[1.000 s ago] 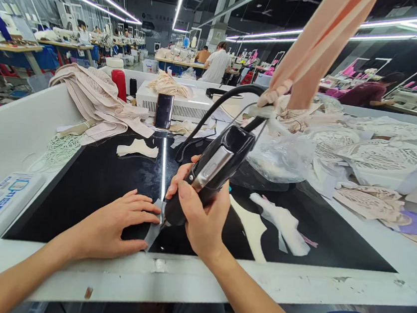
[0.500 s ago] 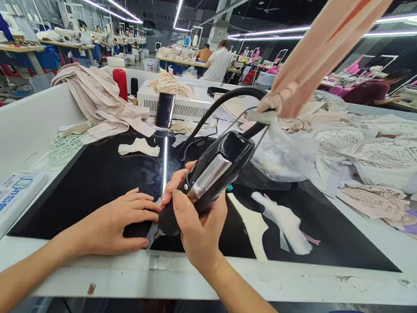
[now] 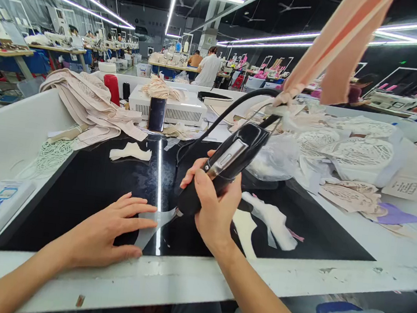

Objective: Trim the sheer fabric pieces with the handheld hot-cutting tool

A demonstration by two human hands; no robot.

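Note:
My right hand (image 3: 217, 213) is wrapped round a black corded handheld power tool (image 3: 249, 143) with a silver lever on its side. The tool leans with its small metal tip down, at the right end of a thin translucent strip (image 3: 166, 218). My left hand (image 3: 109, 233) lies flat with fingers spread, its fingertips on the strip's left part, pressing it to the glossy black board (image 3: 86, 203). Pink fabric bands (image 3: 333, 50) are tied to the tool's top end and run upward. The fingers on the tool's far side are partly hidden.
Cream cut pieces (image 3: 130, 151) and a white padded piece (image 3: 271, 221) lie on the board. Behind stand a phone (image 3: 156, 114) and a white vented box (image 3: 187, 111). Fabric stacks (image 3: 87, 97) lie left, lace cups (image 3: 363, 151) right. People work at sewing machines beyond.
My right hand has moved the tool up and rightward, away from my left hand. More of the translucent strip shows between them. The view has shifted slightly.

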